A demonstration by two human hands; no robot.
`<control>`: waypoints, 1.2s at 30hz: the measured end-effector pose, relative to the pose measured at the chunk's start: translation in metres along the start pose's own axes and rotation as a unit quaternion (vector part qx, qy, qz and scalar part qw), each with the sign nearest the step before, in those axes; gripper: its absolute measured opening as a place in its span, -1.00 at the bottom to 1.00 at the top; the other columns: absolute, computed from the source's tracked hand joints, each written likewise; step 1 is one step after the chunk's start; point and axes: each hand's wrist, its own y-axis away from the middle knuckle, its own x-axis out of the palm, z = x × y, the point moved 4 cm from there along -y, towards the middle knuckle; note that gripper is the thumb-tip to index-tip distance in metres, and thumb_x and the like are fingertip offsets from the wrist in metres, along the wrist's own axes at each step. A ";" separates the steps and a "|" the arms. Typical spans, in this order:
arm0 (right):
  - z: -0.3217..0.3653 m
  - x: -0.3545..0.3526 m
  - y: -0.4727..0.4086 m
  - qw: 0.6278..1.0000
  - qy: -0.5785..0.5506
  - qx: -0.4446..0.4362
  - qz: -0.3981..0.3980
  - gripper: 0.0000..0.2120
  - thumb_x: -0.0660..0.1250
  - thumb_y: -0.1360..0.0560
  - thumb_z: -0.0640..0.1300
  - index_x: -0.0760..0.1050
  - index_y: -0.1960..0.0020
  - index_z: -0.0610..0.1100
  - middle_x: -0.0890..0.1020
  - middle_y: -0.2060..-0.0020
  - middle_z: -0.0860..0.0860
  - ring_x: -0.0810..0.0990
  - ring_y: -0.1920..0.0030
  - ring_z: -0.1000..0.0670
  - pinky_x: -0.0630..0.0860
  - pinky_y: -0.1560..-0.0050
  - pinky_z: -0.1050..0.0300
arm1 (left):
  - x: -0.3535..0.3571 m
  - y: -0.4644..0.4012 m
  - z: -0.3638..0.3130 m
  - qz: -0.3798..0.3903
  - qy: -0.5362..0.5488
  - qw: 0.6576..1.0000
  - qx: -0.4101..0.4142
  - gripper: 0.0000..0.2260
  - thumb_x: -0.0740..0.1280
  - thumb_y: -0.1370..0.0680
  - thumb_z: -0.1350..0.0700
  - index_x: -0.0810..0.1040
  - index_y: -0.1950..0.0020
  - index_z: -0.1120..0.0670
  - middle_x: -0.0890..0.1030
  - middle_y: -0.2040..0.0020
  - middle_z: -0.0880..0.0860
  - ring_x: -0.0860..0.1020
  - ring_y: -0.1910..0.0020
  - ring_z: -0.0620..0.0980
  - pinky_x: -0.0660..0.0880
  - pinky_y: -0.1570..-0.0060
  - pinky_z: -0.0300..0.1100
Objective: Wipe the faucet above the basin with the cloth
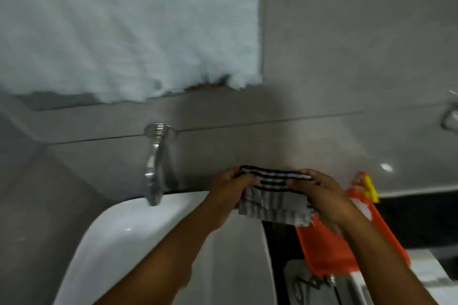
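Observation:
A chrome faucet (pixel 155 163) juts from the grey tiled wall and hangs down over the back rim of the white basin (pixel 119 230). To its right I hold a grey cloth with dark stripes (pixel 273 195) folded between both hands. My left hand (pixel 229 189) grips the cloth's left edge and my right hand (pixel 324 195) grips its right edge. The cloth is apart from the faucet, roughly a hand's width to the right and level with the spout's lower end. The picture is blurred.
A white towel (pixel 128 30) hangs on the wall above the faucet. An orange plastic container (pixel 322 247) with a yellow part stands right of the basin on a dark counter (pixel 418 220). Another chrome fitting (pixel 449 119) shows at the right edge.

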 end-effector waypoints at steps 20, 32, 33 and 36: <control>0.085 0.252 -0.065 0.982 0.096 -0.144 -0.076 -0.67 0.50 -0.41 -0.05 0.54 -0.10 -0.13 0.67 0.13 -0.05 0.68 0.16 -0.01 0.65 0.13 0.11 | -0.192 0.047 -0.110 -0.335 -0.360 0.858 0.151 -0.53 0.30 -0.46 -0.26 0.63 -0.04 0.13 0.67 0.01 0.13 0.65 0.02 0.12 0.61 0.02 -0.01; 0.044 0.174 -0.106 0.470 0.660 -0.548 -0.208 -0.28 0.25 -0.53 0.08 0.08 -0.55 -0.19 -0.12 -0.60 -0.17 -0.11 -0.59 -0.21 -0.07 -0.56 -0.19 | -0.194 0.000 -0.077 -0.013 0.165 0.983 -0.078 -0.82 0.45 -0.45 0.12 0.71 0.05 0.22 0.74 0.19 0.14 0.70 0.25 0.09 0.64 0.24 -0.11; 0.042 0.173 -0.112 0.451 0.659 -0.559 -0.224 -0.25 0.26 -0.51 0.12 0.07 -0.56 -0.18 -0.15 -0.60 -0.16 -0.14 -0.59 -0.19 -0.09 -0.56 -0.18 | -0.191 -0.004 -0.083 -0.084 0.024 0.996 -0.037 -0.78 0.45 -0.47 0.10 0.67 -0.03 0.20 0.74 0.14 0.14 0.70 0.21 0.08 0.63 0.21 -0.10; 0.038 0.174 -0.123 0.426 0.643 -0.585 -0.250 -0.17 0.29 -0.47 0.17 0.04 -0.57 -0.17 -0.17 -0.59 -0.16 -0.19 -0.59 -0.18 -0.14 -0.55 -0.19 | -0.173 -0.001 -0.099 -0.288 -0.395 0.871 0.050 -0.61 0.40 -0.49 -0.04 0.49 -0.19 0.16 0.69 0.03 0.07 0.68 0.10 0.03 0.58 0.01 -0.08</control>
